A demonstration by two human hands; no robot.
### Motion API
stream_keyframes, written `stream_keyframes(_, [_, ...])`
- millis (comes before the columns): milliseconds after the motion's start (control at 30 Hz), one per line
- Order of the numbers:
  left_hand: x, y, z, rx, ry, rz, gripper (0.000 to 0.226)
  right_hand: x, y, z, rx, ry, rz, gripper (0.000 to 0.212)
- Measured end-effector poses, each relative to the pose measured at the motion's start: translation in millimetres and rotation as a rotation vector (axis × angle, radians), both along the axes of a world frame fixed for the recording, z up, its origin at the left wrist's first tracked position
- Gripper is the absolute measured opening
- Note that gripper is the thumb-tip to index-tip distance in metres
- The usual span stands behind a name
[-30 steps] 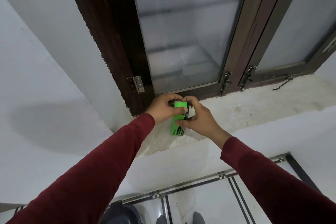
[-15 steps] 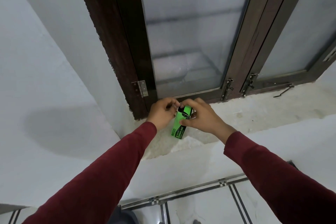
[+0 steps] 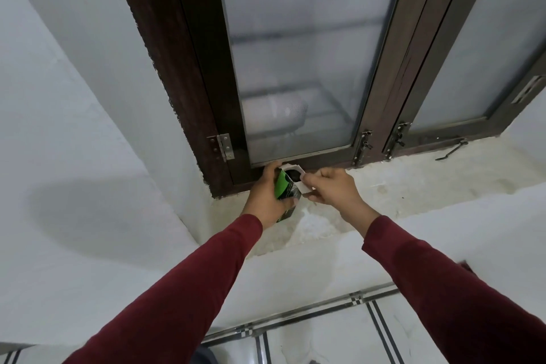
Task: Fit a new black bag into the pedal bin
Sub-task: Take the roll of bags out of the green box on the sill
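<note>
- The left hand (image 3: 263, 196) wraps its fingers round a small green box (image 3: 285, 189), steadying it over the windowsill (image 3: 399, 183) just beyond both hands.
- Inside the box's opened top, black bag material (image 3: 294, 176) shows, probably the new bags.
- The right hand (image 3: 331, 188), just right of the box, pinches its white flap (image 3: 302, 188), likely holding it open.
- The pedal bin is out of sight; a dark shape at the bottom edge, below the arms, is too cut off to identify.

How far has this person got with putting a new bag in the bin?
Early days. Done: the green box is open, white flaps up, something dark showing inside. In hand: the left hand grips the box while the right hand pinches a flap. Left: pulling a bag out and fitting it; no bin is clearly in view.
</note>
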State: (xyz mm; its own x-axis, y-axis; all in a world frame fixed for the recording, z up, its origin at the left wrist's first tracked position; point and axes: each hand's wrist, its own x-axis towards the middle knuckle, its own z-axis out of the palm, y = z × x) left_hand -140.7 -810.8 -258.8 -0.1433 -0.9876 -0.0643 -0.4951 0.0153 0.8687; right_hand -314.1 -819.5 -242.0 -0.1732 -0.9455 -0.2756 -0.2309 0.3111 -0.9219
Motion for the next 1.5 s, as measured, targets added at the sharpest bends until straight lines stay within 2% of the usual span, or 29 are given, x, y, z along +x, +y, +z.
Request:
stream_keyframes(100, [-6.0,0.0,-1.9,0.02,-0.014,0.049,0.07,-3.6,-0.9,1.4,0.068,-0.195,-0.03,0.01])
stream_keyframes(167, [-9.8,1.9,-1.9,0.01,-0.042,0.025,0.064,-6.3,-1.1,2.0,0.077,-0.199,-0.018,0.009])
stream_keyframes(200, [-11.3,2.5,-2.1,-0.003,-0.069,0.018,0.064,-8.2,-1.1,0.9,0.045,-0.122,-0.012,0.012])
stream_keyframes(333, [-16.4,2.5,-3.8,-0.016,-0.157,-0.023,0.064,-19.3,0.8,-2.1,-0.225,0.398,0.022,0.013])
stream_keyframes(367, [-17.0,1.6,-3.6,-0.024,-0.193,-0.042,0.064,-21.4,1.4,-1.9,-0.27,0.479,0.044,0.014])
stream_keyframes(433, [-20.7,-1.7,1.9,-0.073,-0.311,-0.078,0.065,-27.0,1.7,-3.4,-0.264,0.475,0.062,0.016])
stream_keyframes(533, [-26.3,-8.5,23.8,-0.168,-0.578,-0.14,0.067,-32.2,1.8,-10.3,-0.128,0.195,-0.01,0.025])
stream_keyframes(667, [-45.5,-13.8,64.9,-0.346,-0.935,-0.289,0.064,-32.7,7.3,-9.0,0.113,-0.437,-0.128,0.042])
stream_keyframes(767, [-63.3,-14.3,88.5,-0.471,-1.112,-0.328,0.057,-32.7,16.4,1.0,0.189,-0.828,-0.252,0.039])
stream_keyframes(900, [-82.8,-11.6,113.5,-0.648,-1.258,-0.328,0.048,-42.0,17.5,-4.0,0.207,-1.066,-0.349,0.027])
stream_keyframes(1000, [-84.0,-13.0,125.8,-0.708,-1.281,-0.32,0.049,-51.9,14.7,-10.2,0.202,-1.127,-0.353,0.035])
stream_keyframes(1067, [-79.1,-15.4,129.9,-0.655,-1.25,-0.298,0.05,-56.8,15.0,-10.9,0.188,-1.101,-0.347,0.037])
stream_keyframes(1167, [-65.2,-18.1,129.0,-0.519,-1.145,-0.23,0.044,-62.6,19.3,-10.6,0.177,-0.998,-0.327,0.022])
stream_keyframes(1367, [-19.0,-32.8,77.9,0.021,-0.895,-0.098,0.061,-71.9,28.3,-11.0,0.247,-0.866,-0.372,0.036])
stream_keyframes(1433, [-13.8,-27.6,57.0,0.139,-0.89,-0.089,0.06,-68.9,31.8,-10.6,0.267,-0.846,-0.36,0.038])
stream_keyframes(1500, [-9.1,-22.5,39.2,0.176,-0.904,-0.088,0.061,-60.7,33.8,-10.2,0.284,-0.842,-0.343,0.039])
